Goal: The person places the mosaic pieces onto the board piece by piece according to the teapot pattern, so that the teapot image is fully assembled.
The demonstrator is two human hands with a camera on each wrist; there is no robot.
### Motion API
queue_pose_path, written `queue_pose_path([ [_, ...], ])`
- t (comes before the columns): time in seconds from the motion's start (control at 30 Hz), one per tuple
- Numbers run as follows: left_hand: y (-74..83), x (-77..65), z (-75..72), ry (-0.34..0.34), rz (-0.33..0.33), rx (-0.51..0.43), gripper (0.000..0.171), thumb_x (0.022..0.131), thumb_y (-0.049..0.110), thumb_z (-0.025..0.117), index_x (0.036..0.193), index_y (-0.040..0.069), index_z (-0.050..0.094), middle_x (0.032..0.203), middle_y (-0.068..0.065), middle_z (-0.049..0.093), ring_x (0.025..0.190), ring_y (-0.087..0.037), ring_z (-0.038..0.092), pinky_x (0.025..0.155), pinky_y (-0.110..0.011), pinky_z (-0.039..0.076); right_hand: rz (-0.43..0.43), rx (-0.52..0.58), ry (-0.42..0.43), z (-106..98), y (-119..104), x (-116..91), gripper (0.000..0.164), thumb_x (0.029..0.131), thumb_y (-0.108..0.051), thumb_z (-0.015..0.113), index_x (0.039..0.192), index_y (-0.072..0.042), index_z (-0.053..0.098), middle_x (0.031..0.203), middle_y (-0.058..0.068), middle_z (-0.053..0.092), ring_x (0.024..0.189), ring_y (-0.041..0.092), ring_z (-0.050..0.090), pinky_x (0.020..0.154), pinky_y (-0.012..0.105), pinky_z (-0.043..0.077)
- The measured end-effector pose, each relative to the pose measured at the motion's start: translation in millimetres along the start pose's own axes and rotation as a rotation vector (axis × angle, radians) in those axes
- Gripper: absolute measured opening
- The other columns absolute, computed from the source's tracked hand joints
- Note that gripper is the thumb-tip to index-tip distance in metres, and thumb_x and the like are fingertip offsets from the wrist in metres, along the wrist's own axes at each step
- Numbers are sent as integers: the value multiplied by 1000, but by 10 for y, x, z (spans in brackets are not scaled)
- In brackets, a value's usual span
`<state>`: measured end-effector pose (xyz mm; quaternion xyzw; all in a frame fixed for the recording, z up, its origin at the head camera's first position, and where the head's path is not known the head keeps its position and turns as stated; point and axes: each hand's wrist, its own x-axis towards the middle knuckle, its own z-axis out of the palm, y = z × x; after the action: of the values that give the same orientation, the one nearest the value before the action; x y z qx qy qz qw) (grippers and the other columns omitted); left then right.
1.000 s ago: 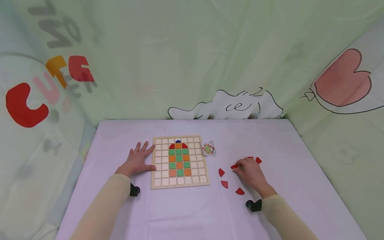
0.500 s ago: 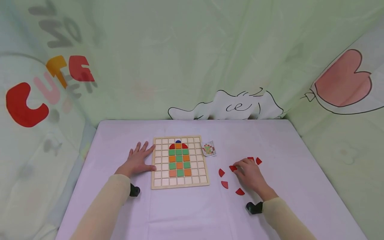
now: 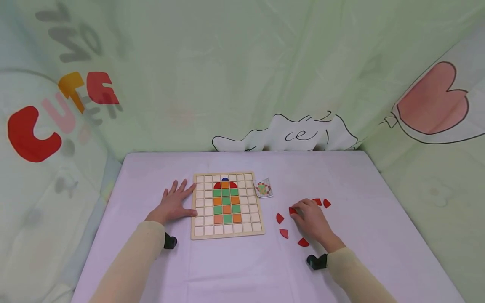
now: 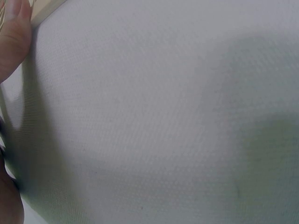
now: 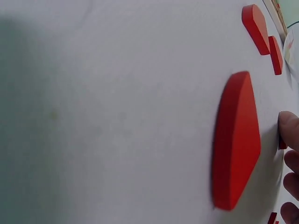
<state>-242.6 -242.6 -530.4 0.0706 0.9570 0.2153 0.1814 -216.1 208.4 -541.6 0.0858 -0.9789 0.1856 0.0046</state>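
Note:
My left hand (image 3: 173,205) lies spread on the table, its thumb and fingertips touching the left edge of the wooden grid board (image 3: 206,235). Its thumb (image 4: 14,42) shows beside the board's corner in the left wrist view. Green, orange, red and blue pieces fill a tower-like pattern (image 3: 226,200) on the board. To the right, my right hand (image 3: 312,219) pinches a red quarter-circle piece (image 3: 292,211) between thumb and fingers, low over the table. In the right wrist view this piece is mostly hidden behind the thumb (image 5: 288,128).
More red quarter-circle pieces lie around the right hand: one nearer the body (image 3: 303,242), two on its left (image 3: 279,218) and two beyond it (image 3: 326,203). A small printed pattern card (image 3: 263,188) overlaps the board's right edge. Fabric walls (image 3: 242,84) enclose the table.
My right hand has shifted slightly left, and the red piece in its fingers has turned. The left hand and the board have stayed in place.

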Motion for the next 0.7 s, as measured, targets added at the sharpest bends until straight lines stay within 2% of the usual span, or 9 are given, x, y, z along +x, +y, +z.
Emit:
queue_pose_path([
  [0.2, 9, -6, 0, -2, -4, -8, 105, 83, 48, 81, 164, 16, 23, 172, -20, 6, 158, -48, -6, 124, -69, 0, 1, 41, 5, -11, -115, 57, 30, 87, -15, 81, 114, -3, 72, 120, 18, 65, 117, 39, 58, 94, 53, 58],
  [0.43, -13, 0, -7, 2, 1, -10, 104, 83, 47, 81, 164, 16, 24, 172, -21, 6, 157, -49, -5, 123, -70, 0, 24, 111, -24, 1, -379, 224, 33, 90, -20, 79, 118, -6, 72, 126, 15, 63, 124, 36, 53, 98, 52, 57],
  [0.53, -14, 6, -7, 0, 4, -11, 104, 83, 48, 81, 164, 16, 24, 172, -20, 6, 158, -48, -5, 123, -70, 0, -1, 121, -27, 13, -506, 306, 32, 90, -21, 79, 118, -6, 72, 126, 14, 63, 123, 34, 54, 99, 51, 56],
  [0.7, -14, 19, 8, -4, 1, -14, 105, 83, 50, 81, 164, 17, 24, 172, -20, 6, 158, -48, -6, 124, -70, 0, -96, 111, -17, 53, -691, 451, 31, 90, -19, 79, 117, -4, 73, 124, 14, 64, 120, 32, 56, 102, 48, 54],
])
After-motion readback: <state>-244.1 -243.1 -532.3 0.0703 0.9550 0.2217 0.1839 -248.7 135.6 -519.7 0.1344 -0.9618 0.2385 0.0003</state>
